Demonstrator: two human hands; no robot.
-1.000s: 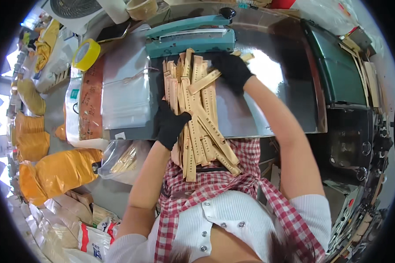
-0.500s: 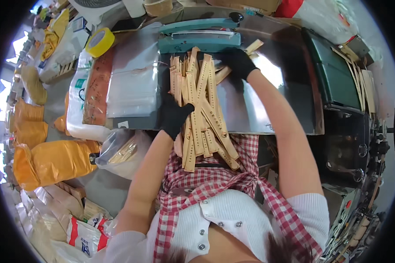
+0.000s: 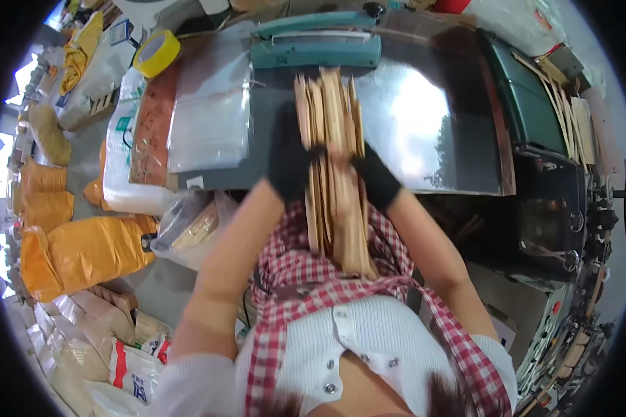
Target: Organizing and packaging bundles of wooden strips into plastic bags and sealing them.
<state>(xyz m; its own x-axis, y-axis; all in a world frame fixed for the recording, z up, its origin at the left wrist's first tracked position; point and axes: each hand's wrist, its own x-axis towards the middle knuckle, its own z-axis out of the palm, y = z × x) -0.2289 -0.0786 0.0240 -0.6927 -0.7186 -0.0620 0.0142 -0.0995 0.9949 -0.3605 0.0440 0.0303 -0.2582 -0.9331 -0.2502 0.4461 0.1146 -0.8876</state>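
Both hands, in black gloves, grip a bundle of long flat pale wooden strips [image 3: 334, 174] from either side. The left hand [image 3: 290, 161] wraps the bundle's left edge, its fingers curled tight onto the strips; the right hand [image 3: 375, 179] clamps the right edge lower down, fingers pressed together against the wood. The bundle stands lengthwise away from the body, its far end over the shiny grey metal surface [image 3: 424, 118] and near the teal bar-shaped sealing machine [image 3: 316, 47], its near end over the red-and-white checked cloth [image 3: 306, 278] at the person's waist. The picture is blurred about the hands, so single strips are hard to tell apart.

To square such a bundle well, I judge that the squeeze should be even from both sides, with the two hands set apart along its length so the strips cannot fan out. Loose strips in the middle could slide toward the lap if the grip slackens. A clear plastic bag [image 3: 212, 118] lies flat on the surface to the left, and a yellow tape roll [image 3: 156, 53] beyond it.
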